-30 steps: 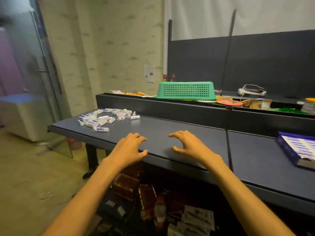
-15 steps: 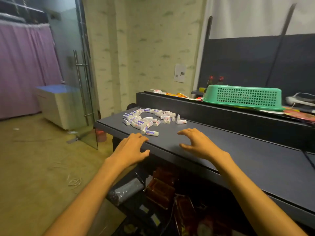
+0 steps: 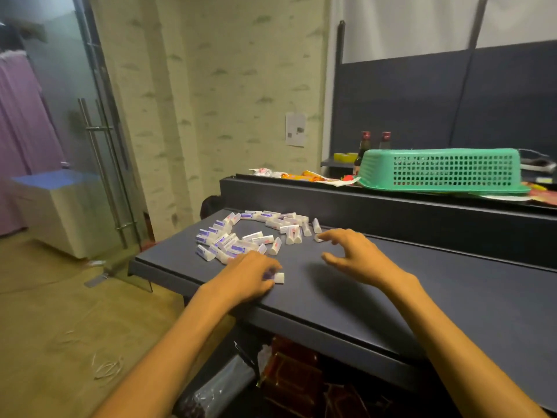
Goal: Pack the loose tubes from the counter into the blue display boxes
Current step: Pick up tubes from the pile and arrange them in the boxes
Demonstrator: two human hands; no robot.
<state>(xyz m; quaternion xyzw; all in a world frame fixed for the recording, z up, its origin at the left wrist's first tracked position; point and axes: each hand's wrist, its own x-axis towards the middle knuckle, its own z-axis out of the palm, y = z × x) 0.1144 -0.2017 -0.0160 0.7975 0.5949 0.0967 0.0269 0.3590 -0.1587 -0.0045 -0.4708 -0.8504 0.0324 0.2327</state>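
Several small white tubes with blue and purple print (image 3: pixel 247 233) lie scattered at the far left end of the dark counter (image 3: pixel 391 297). My left hand (image 3: pixel 247 276) rests at the near edge of the pile, its fingers curled over one white tube (image 3: pixel 278 277) on the counter. My right hand (image 3: pixel 352 251) hovers with fingers spread, its fingertips touching another tube (image 3: pixel 319 238) at the pile's right end. No blue display box is in view.
Behind the counter runs a raised dark ledge (image 3: pixel 361 200) carrying an upturned green basket (image 3: pixel 440 170), snack wrappers and two bottles (image 3: pixel 375 143). The counter's left end drops off to the floor near a glass door (image 3: pixel 99 176). Packages sit on a shelf under the counter.
The view has swung left, so the tube pile is now straight ahead and the blue box at right is out of view. Both hands have reached forward to the pile; the left closed over a tube.
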